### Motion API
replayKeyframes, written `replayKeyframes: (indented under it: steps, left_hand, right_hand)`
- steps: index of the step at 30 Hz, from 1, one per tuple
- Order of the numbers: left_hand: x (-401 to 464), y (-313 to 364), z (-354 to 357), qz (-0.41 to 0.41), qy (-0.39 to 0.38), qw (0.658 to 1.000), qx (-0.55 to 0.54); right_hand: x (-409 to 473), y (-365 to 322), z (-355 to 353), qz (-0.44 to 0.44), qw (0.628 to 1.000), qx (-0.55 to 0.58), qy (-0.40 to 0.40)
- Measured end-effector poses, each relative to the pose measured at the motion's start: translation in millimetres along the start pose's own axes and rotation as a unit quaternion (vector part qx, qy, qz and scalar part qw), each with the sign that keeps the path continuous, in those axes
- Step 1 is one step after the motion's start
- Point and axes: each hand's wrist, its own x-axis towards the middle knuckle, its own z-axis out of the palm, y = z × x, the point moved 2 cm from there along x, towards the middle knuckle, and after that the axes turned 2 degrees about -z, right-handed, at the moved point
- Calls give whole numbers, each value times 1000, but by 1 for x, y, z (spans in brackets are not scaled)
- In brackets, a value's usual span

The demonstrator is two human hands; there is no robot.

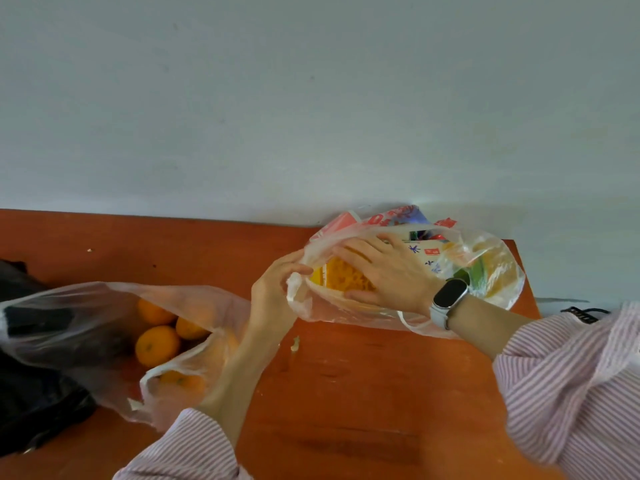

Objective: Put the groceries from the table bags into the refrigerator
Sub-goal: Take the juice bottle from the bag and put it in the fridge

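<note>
Fingers [349,252] of the right hand [384,271] curl round a yellow packet [341,279] inside the clear bag [498,268] at the desk's [363,393] far right corner, while the left hand [273,289] pinches that bag's rim open. Cartons and something green show blurred through the plastic, too crumpled to name. Over on the left, a second clear bag [86,306] holds oranges [157,345] and a dark item that is hard to make out, with a black bag [31,410] cut off at the edge.
</note>
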Motion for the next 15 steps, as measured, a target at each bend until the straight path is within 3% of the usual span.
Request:
replayKeyframes:
  steps: [2, 4, 5, 6, 7, 9, 10, 12, 15]
  left_hand:
    - [-2, 3, -1, -92, 5, 982, -166]
    - [1, 0, -5, -191, -5, 927, -322]
    - [4, -1, -7, -236, -11, 899, -368]
    - [7, 1, -9, -261, -15, 893, -367]
    - [10, 5, -9, -253, -24, 920, -296]
    - [14, 13, -4, -175, -42, 983, -42]
    - [15, 14, 1, -126, -25, 990, 56]
    - [13, 12, 9, -64, 23, 993, 100]
    - [15, 3, 7, -71, 90, 992, 51]
  right_hand:
    - [1, -2, 2, 4, 1000, 20, 14]
    - [-1, -3, 4, 6, 999, 34, 39]
    - [-2, -3, 5, 7, 998, 41, 48]
    - [-3, -3, 5, 8, 997, 49, 53]
    - [-3, -4, 5, 11, 997, 56, 55]
    - [-2, -4, 4, 13, 997, 59, 55]
    - [-2, -4, 3, 12, 997, 57, 56]
    - [-2, -3, 2, 16, 997, 51, 51]
    - [-1, -3, 1, 21, 998, 45, 42]
